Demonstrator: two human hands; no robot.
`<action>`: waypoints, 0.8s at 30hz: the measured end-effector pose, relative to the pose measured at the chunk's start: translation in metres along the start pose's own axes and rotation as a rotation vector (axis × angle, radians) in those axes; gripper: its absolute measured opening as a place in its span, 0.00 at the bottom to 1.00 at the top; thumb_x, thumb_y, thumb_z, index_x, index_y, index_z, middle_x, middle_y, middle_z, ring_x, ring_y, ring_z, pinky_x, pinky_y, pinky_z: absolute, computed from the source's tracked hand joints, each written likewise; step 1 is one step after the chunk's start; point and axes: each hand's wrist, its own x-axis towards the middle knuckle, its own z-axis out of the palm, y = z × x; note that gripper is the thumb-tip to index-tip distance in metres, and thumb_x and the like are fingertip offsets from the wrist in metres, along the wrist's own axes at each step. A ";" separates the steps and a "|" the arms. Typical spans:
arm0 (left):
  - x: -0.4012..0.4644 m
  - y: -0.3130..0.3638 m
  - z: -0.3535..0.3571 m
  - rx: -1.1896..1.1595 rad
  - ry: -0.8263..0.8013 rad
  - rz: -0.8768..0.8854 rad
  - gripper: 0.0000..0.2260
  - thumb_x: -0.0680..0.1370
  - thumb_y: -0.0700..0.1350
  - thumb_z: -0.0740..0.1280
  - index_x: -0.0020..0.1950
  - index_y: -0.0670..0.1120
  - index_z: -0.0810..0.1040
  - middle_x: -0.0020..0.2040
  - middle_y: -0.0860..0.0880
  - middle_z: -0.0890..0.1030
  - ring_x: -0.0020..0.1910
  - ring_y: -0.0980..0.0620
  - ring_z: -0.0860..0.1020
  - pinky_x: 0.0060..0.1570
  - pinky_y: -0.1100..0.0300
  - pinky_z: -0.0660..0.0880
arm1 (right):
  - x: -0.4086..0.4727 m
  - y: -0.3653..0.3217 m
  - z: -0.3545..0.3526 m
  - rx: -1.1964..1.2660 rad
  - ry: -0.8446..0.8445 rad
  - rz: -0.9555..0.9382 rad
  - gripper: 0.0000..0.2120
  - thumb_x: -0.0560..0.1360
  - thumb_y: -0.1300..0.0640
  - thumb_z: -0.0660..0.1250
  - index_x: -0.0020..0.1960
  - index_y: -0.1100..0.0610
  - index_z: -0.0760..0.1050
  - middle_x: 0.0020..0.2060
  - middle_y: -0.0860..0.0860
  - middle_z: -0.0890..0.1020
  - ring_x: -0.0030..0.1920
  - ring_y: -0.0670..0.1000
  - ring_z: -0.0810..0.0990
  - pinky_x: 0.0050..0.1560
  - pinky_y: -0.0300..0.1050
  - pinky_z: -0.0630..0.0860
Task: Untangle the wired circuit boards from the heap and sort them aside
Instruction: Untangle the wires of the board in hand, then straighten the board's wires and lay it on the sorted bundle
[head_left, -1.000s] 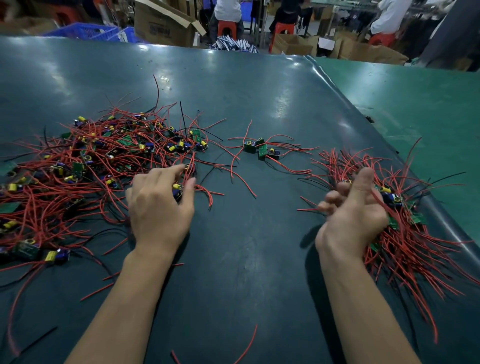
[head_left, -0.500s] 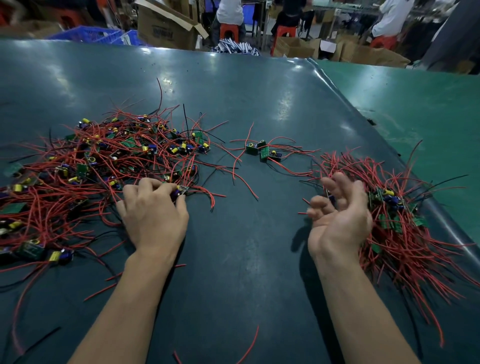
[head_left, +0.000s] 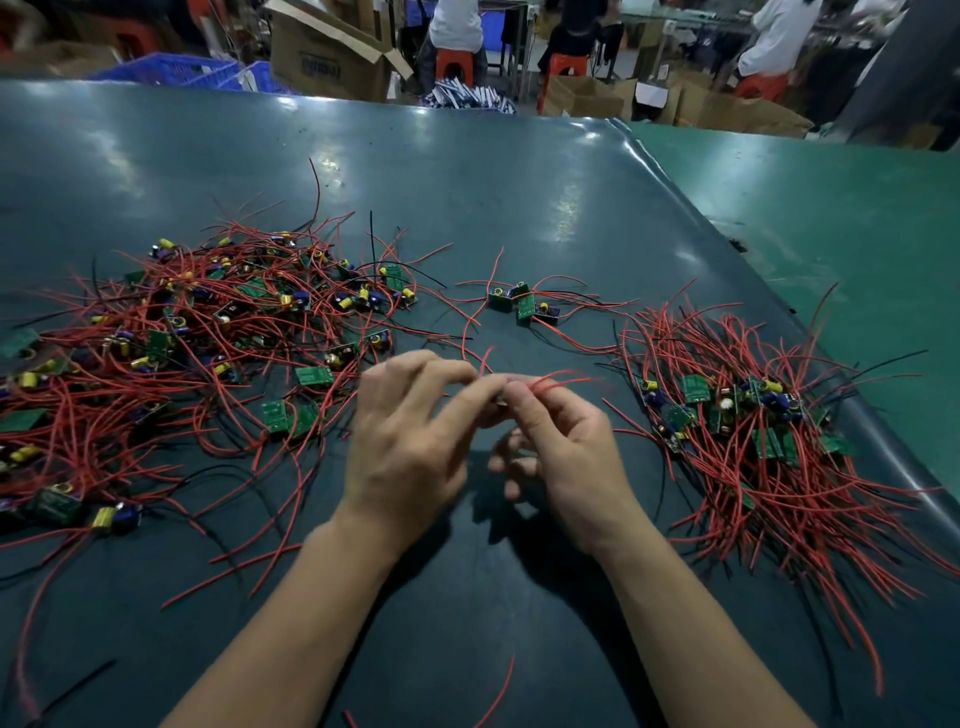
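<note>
1. Across the left half of the frame, the heap of wired circuit boards (head_left: 197, 353) sprawls on the dark teal table mat (head_left: 467, 182): small green boards with yellow and blue components, snarled in long red wires and a few black ones.
2. Over at the right edge of the frame, the sorted pile (head_left: 753, 431) lies with its red leads fanned towards the lower right and its green boards bunched near the middle.
3. Up at centre, between the two, a small cluster of boards (head_left: 522, 305) sits apart, wires trailing out to both sides.
4. Centre frame, the hands meet above the mat. The left hand (head_left: 410, 441) has its fingers curled, index and thumb pinching at the red wires (head_left: 550, 379) where they meet the right hand's fingertips.
5. The right hand (head_left: 566, 447) pinches the same red wires between thumb and forefinger; the strands poke up and to the right, motion-blurred. Its lower fingers hang loosely curled beneath.
6. Whether a board dangles behind the fingers, I cannot tell.
7. Both forearms come up from the bottom edge and converge, left palm down, right hand turned inward.
8. A loose red wire (head_left: 498, 696) lies on the mat at the bottom, between the arms.
</note>
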 end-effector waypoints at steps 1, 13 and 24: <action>0.000 0.002 0.002 -0.006 -0.010 -0.001 0.13 0.75 0.40 0.70 0.59 0.45 0.83 0.52 0.46 0.82 0.54 0.43 0.73 0.54 0.49 0.68 | 0.000 -0.001 -0.001 -0.005 0.035 -0.017 0.09 0.74 0.52 0.68 0.51 0.56 0.80 0.38 0.52 0.83 0.27 0.49 0.77 0.21 0.39 0.73; -0.002 0.013 0.010 -0.599 -0.405 -0.460 0.19 0.76 0.63 0.63 0.42 0.49 0.83 0.33 0.57 0.80 0.30 0.58 0.75 0.34 0.62 0.73 | 0.002 -0.007 -0.006 0.150 0.202 -0.094 0.13 0.69 0.56 0.71 0.53 0.55 0.80 0.32 0.51 0.81 0.27 0.47 0.77 0.21 0.36 0.68; 0.003 0.010 0.009 -0.857 -0.124 -0.792 0.03 0.73 0.44 0.74 0.46 0.50 0.83 0.39 0.47 0.85 0.38 0.41 0.82 0.40 0.48 0.79 | 0.001 0.008 0.000 -0.259 0.222 -0.222 0.04 0.79 0.61 0.67 0.46 0.56 0.79 0.39 0.51 0.85 0.32 0.53 0.83 0.29 0.37 0.75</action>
